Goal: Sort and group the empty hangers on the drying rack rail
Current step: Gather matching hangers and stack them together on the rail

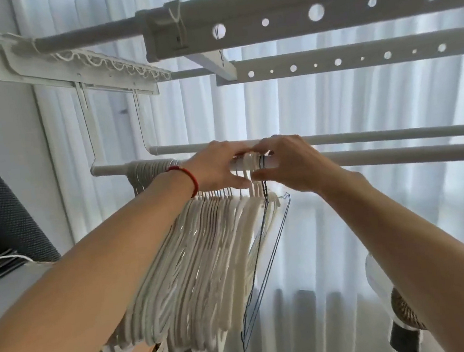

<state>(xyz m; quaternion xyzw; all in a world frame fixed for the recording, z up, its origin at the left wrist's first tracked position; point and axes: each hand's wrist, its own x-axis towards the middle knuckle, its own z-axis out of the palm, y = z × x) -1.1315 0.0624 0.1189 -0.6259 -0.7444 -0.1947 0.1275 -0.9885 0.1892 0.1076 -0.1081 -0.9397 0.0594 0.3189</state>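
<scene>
The white hangers (193, 254) are being kept bunched toward the left end of the lower rail (394, 155), so that like hangers are grouped together; a dark wire hanger (265, 258) is hanging at the right edge of the bunch. The hook necks just under the rail are being pinched by the left hand (218, 167), thumb below and fingers curled over the rail. The last hooks, beside the dark one, are being pinched by the right hand (289, 164), apparently to separate them. Both forearms are being held raised and extended, converging at the rail.
</scene>
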